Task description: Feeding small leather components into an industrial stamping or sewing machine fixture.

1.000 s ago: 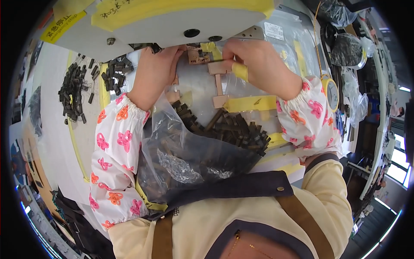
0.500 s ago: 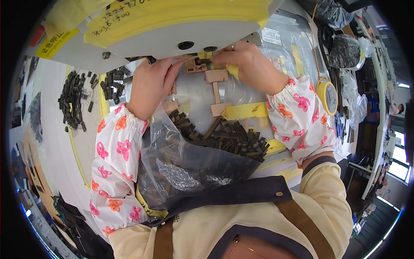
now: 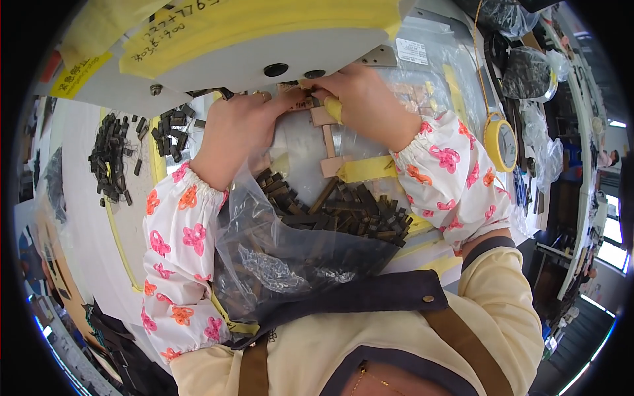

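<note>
While both hands met under the front edge of the grey machine housing (image 3: 231,70) in the head view, the copper-coloured block (image 3: 301,105) lay between them on the worktop (image 3: 294,142), at the left hand's (image 3: 246,125) fingertips and just left of the right hand's (image 3: 366,104). Its visible strip ran roughly left to right; fingers hid too much to tell its full long axis, and neither hand was clearly nearer. Both grips were curled inward, but whether either was clenched on anything could not be told. The block looked flat and pinkish-brown, with dark markings on its face and a small dark piece (image 3: 309,94) partly hidden beside the right fingertips. Nearer the body, a clear plastic bag (image 3: 264,257) held black rectangular parts (image 3: 360,210).
</note>
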A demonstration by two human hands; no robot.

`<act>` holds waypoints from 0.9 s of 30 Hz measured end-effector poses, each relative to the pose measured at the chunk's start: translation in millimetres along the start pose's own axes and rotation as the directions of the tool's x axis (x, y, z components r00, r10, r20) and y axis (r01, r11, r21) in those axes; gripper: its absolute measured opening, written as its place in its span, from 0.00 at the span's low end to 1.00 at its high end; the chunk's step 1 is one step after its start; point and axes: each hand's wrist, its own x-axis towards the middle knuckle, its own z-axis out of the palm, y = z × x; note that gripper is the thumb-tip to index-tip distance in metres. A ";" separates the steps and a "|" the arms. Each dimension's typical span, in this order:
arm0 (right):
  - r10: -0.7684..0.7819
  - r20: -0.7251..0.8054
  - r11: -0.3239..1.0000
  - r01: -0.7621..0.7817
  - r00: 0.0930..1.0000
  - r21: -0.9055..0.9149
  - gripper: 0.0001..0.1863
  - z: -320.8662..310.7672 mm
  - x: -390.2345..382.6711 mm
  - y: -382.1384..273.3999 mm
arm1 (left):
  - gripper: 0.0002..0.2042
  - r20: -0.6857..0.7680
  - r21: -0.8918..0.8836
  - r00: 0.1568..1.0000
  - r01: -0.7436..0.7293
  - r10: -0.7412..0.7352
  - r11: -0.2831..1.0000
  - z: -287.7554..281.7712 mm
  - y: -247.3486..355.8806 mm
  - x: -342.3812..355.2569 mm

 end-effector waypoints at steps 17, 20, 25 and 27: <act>-0.080 0.121 0.991 0.092 0.989 -0.100 0.18 -8.7 1.5 -4.0 | 0.15 -0.101 -0.174 0.995 -0.044 0.027 0.984 2.0 -8.9 -6.3; -0.085 0.106 0.993 0.093 0.991 -0.071 0.14 -5.5 1.9 -3.2 | 0.15 -0.117 -0.174 0.992 -0.057 0.037 0.983 1.4 -7.6 -7.0; -0.106 0.153 0.988 0.121 0.982 -0.095 0.10 -5.3 5.2 -0.8 | 0.16 -0.111 -0.166 0.993 -0.059 0.041 0.984 -0.5 -7.7 -7.6; -0.101 0.168 0.994 0.108 0.981 -0.028 0.10 -5.5 5.4 2.3 | 0.16 -0.057 -0.113 0.996 -0.072 0.066 0.991 -5.3 -5.6 -4.8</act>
